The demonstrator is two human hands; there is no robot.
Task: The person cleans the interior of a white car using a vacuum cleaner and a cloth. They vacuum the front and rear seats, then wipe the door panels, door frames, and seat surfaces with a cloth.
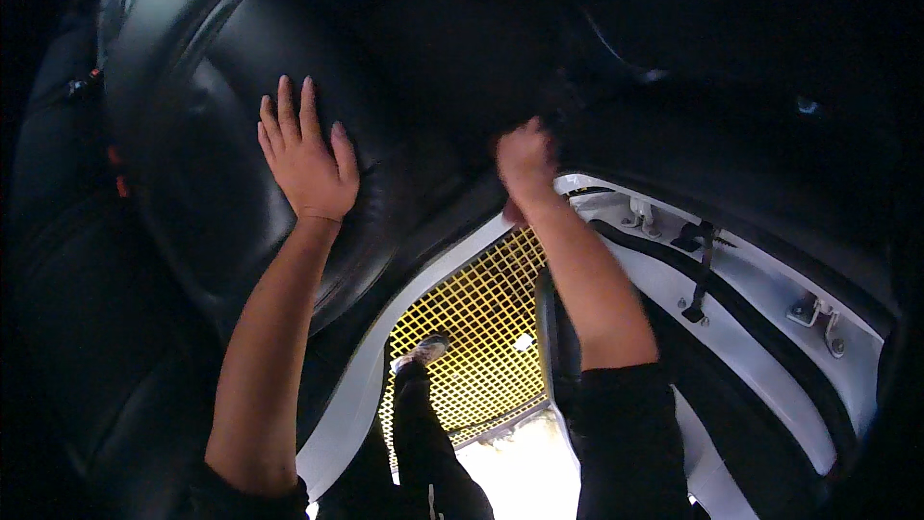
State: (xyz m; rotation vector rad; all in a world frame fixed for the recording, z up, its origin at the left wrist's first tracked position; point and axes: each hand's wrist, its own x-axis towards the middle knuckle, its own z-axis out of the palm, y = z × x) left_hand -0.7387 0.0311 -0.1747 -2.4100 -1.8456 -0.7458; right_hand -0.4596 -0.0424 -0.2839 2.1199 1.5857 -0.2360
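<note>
My left hand (310, 152) lies flat, fingers spread, on the black leather-like car seat (209, 209). Nothing is held in it. Over the dark footwell, just inside the white door sill (426, 267), my right hand (530, 155) is curled and blurred. A dark reddish patch (514, 214) shows beside its wrist; what it is cannot be made out. Whether these fingers grip anything is hidden by blur and shadow.
The white car door frame (765, 375), with hinges (823, 318) and a door check strap (704, 274), is on the right. Below the opening is yellow floor grating (491, 361), with a shoe (426, 350) on it. Red seat-belt buckle parts (119, 173) show beside the seat.
</note>
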